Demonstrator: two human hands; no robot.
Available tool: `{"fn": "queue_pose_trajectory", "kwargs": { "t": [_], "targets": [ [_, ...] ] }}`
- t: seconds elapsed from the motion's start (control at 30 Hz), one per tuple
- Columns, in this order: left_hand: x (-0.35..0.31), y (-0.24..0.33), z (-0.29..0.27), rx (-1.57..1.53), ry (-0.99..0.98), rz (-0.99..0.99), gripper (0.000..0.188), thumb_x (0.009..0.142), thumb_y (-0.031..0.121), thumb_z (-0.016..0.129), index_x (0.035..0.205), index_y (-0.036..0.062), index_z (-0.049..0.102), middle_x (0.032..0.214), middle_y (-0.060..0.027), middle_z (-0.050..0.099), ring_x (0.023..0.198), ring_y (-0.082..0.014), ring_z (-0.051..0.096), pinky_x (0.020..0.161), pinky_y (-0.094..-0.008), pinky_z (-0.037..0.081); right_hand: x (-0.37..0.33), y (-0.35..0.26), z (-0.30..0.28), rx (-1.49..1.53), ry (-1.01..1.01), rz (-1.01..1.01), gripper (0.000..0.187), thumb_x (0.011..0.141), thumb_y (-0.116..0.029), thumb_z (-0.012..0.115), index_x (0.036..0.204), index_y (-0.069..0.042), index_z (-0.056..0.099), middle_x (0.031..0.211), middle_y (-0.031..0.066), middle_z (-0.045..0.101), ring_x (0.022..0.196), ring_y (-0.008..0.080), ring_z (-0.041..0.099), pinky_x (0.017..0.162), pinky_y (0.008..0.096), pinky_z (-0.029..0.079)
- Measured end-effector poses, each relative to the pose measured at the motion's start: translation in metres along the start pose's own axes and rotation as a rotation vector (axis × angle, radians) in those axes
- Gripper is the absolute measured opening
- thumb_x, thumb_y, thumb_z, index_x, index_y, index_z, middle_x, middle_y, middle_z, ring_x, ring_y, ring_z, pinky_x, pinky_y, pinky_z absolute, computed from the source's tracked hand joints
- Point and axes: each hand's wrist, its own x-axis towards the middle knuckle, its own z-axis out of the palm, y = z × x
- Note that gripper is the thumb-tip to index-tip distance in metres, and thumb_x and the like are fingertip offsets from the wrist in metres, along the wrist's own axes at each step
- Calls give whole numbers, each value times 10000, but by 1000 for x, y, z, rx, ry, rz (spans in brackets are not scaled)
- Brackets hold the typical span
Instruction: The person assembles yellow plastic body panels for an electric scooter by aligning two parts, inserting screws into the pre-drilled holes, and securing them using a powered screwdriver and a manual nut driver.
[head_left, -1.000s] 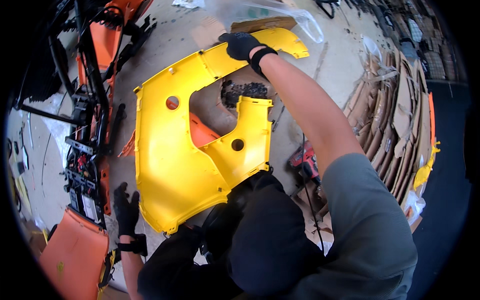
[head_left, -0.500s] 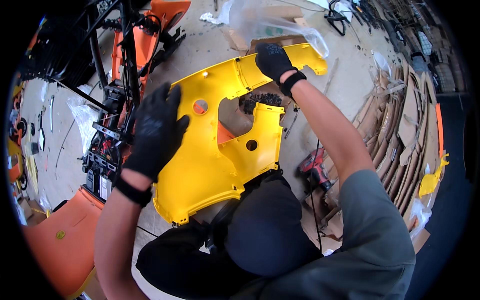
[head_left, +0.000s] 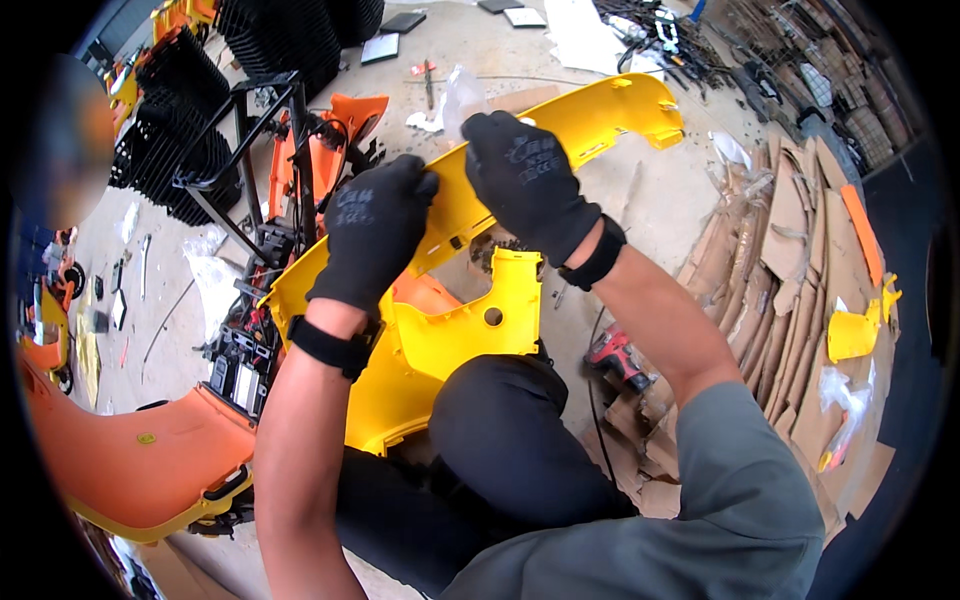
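A large yellow plastic body panel (head_left: 600,105), with a long curved arm and round holes, leans over my bent knees. Its upper strip is tilted up. My left hand (head_left: 375,235), in a black glove, is closed at the strip's left part, fingers curled. Close by on the right, my gloved right hand (head_left: 525,185) is closed over the same strip, near its upper edge. A small white spot shows at the right fingertips; I cannot make out what it is. Both sets of fingertips are largely hidden.
A red-and-black power drill (head_left: 617,358) lies on the floor right of my knee. Flattened cardboard (head_left: 760,290) is heaped at the right. A black metal frame (head_left: 297,150) with wiring stands left, above an orange panel (head_left: 150,445). Black stacked parts (head_left: 280,45) stand behind.
My left hand has gone from spread on the panel to closed at its strip. My right hand has moved left along it. The panel is tilted differently, and the view has shifted upward.
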Motion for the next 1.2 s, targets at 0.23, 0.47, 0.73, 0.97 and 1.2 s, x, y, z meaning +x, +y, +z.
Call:
{"fn": "queue_pose_trajectory", "kwargs": {
  "t": [0.23,0.47,0.73,0.97,1.2],
  "targets": [
    [-29,0,-40,-27,174,-49,182,867,230,623,939,70,668,779,-140,671,737,-319,655,645,-394,498,4,0,-89,451,36,97,89,853,-78,591,933,-44,570,770,99,588,643,222,588,598,307,470],
    [-40,6,-45,-47,240,12,157,850,206,640,891,55,658,751,-143,656,703,-317,645,614,-385,485,3,65,-185,296,53,228,225,858,-66,630,1067,17,620,825,86,658,713,118,607,669,268,504],
    [-44,11,-46,-108,251,65,155,862,218,643,870,64,648,721,-133,637,677,-316,627,595,-389,470,3,74,-190,111,-3,53,189,827,-43,640,1013,-10,632,862,118,650,759,222,637,686,314,503],
    [-48,18,-49,-110,293,86,164,852,223,653,837,60,635,721,-134,630,676,-322,620,586,-392,464,10,71,-199,-1,-43,-84,170,808,-41,665,972,-13,632,856,107,633,771,251,625,706,327,502],
    [-51,24,-48,-121,278,86,164,840,231,650,814,71,627,714,-118,623,663,-322,618,577,-385,463,8,70,-211,-53,-117,-71,157,802,-48,676,944,-19,616,856,110,629,768,261,620,696,334,499]
  ]
}}
